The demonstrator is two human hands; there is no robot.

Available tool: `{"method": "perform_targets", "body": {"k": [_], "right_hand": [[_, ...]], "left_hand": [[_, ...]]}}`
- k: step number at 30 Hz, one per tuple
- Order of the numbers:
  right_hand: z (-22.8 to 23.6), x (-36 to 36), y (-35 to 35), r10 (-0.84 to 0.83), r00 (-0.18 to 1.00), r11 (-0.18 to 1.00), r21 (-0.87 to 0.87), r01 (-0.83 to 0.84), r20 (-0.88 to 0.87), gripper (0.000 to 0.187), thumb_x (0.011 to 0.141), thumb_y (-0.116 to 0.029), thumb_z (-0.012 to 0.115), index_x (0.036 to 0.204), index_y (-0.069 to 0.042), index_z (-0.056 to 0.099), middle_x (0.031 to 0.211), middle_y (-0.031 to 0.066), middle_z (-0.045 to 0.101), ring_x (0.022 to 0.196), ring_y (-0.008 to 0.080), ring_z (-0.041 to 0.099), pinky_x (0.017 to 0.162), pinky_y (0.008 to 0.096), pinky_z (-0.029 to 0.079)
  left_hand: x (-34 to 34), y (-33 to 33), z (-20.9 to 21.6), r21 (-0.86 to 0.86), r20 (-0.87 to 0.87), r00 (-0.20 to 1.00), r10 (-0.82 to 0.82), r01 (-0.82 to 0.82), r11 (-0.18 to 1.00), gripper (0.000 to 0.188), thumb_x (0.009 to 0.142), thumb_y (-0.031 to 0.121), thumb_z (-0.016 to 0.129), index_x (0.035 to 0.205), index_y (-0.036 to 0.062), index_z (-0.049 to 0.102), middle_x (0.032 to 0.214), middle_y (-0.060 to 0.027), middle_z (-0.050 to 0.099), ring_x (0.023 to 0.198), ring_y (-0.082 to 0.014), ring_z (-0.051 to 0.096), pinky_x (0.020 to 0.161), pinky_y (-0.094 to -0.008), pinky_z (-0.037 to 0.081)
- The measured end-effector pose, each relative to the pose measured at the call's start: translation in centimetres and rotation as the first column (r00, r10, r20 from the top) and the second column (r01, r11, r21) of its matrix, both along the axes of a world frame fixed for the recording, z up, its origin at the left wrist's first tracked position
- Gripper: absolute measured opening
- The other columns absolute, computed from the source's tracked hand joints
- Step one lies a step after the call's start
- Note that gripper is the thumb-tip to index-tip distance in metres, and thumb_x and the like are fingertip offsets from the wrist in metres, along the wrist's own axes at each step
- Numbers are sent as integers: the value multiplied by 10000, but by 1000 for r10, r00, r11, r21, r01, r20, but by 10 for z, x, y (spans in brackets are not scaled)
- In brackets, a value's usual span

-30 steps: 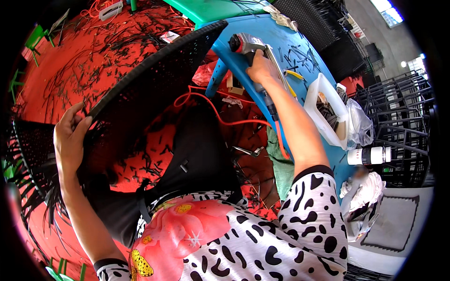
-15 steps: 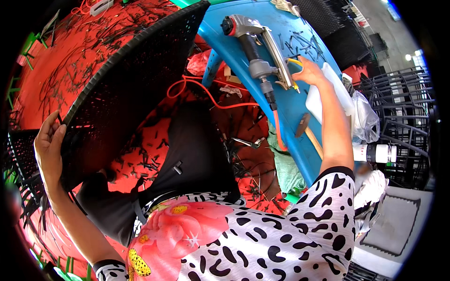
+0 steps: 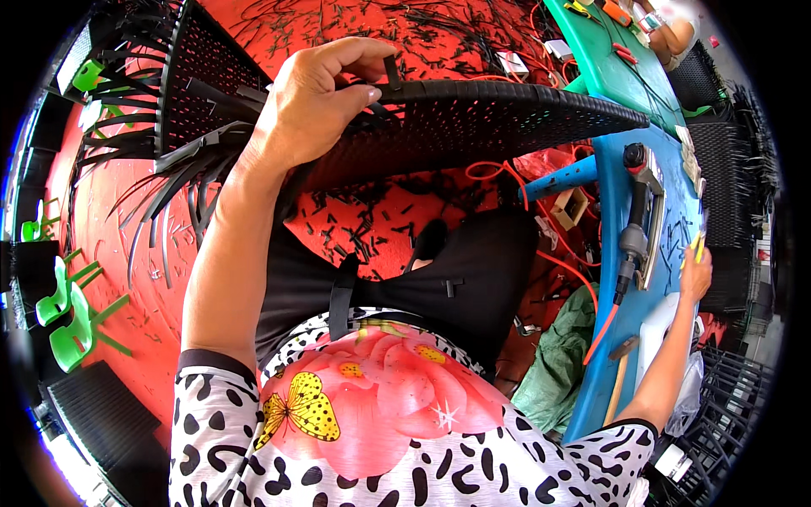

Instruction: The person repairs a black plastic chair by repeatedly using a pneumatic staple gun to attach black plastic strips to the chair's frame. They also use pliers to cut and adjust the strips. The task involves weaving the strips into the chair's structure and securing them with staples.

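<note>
1. Blue table (image 3: pixel 595 401): bears air gun (image 3: pixel 632 242), hammer (image 3: pixel 623 347), white bin (image 3: pixel 655 331), loose black scraps (image 3: pixel 676 230).
2. Green table (image 3: pixel 646 80): carries red pliers (image 3: pixel 625 55).
3. Red floor (image 3: pixel 145 359): black offcuts (image 3: pixel 365 238) lie scattered; green chairs (image 3: pixel 73 331) stand at left.

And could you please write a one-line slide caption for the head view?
Left hand at black woven panel, right hand holding yellow tool over blue table.

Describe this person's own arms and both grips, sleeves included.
The left grip and right grip are bare hands, no gloves. The left forearm and right forearm are uncovered, with no watch or bracelet visible. The left sleeve and right sleeve are short and white with irregular black spots, each ending in a plain black cuff.
</note>
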State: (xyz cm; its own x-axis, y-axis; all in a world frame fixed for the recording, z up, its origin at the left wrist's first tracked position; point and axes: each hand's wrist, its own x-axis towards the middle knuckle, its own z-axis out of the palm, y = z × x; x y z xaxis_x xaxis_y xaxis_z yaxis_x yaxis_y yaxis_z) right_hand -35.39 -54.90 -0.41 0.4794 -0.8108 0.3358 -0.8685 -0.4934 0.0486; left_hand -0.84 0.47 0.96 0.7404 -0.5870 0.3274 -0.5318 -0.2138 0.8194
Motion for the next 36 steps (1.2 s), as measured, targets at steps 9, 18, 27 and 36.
{"method": "perform_targets", "body": {"k": [9, 18, 27, 36], "right_hand": [[81, 187, 248, 942, 264, 234, 157, -959, 207, 603, 627, -208, 764, 1153, 27, 584, 1041, 147, 621, 952, 252, 622, 842, 332, 480], [81, 235, 300, 999, 38, 41, 221, -974, -20, 610, 594, -223, 801, 1102, 39, 588, 926, 155, 575, 870, 324, 580, 784, 387, 483], [77, 254, 307, 996, -91, -85, 240, -967, -14, 495, 604, -182, 771, 1022, 18, 596, 849, 154, 571, 792, 327, 590, 712, 399, 485], [46, 149, 172, 519, 561, 473, 330, -817, 645, 395, 790, -318, 710, 976, 22, 634, 800, 32, 609, 721, 96, 563, 621, 242, 426]], "left_hand": [[-2, 2, -1, -17, 74, 996, -48, 49, 999, 310, 774, -68, 599, 1061, 34, 661, 865, -18, 667, 794, -74, 588, 749, -225, 467], [-16, 0, -9, -64, 137, 986, -92, 101, 993, 292, 756, -101, 593, 1023, 9, 636, 865, -44, 653, 815, -117, 607, 781, -257, 477], [-16, 2, -7, -54, 161, 984, -79, 88, 995, 278, 750, -108, 589, 996, 8, 644, 876, -46, 658, 825, -125, 612, 786, -250, 479], [-13, 1, -3, 19, 192, 980, 45, -49, 999, 258, 764, 60, 652, 1021, 38, 654, 881, -50, 672, 724, -108, 580, 705, -256, 476]]}}
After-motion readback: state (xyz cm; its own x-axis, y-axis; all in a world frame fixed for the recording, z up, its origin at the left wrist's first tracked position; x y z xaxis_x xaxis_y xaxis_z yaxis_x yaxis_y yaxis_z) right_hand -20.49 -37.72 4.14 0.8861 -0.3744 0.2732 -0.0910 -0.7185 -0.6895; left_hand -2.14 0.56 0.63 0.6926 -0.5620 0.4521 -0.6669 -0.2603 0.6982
